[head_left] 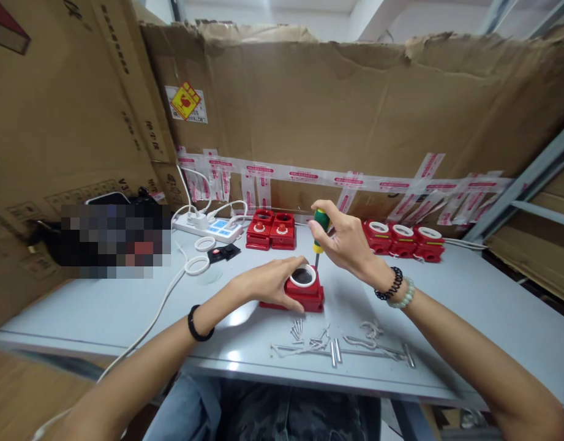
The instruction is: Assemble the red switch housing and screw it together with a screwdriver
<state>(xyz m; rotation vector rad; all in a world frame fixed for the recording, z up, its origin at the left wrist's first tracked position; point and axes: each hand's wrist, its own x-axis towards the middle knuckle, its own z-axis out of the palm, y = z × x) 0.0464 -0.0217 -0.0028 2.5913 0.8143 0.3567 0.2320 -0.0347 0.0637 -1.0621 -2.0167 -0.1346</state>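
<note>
A red box-shaped part (309, 296) with a white ring on top sits on the grey table (125, 306) in front of me. My left hand (267, 282) is wrapped around its left side and holds it down. My right hand (343, 240) grips a green and yellow screwdriver (320, 229) upright, with the tip at the part's right rear corner. Several screws and metal pins (327, 346) lie loose near the table's front edge.
Two red parts (271, 231) stand behind at centre, three more with white rings (403, 239) at the right. A white power strip (208, 226) with cables and loose white rings (197, 264) lie at the left. Cardboard walls (355, 116) enclose the table.
</note>
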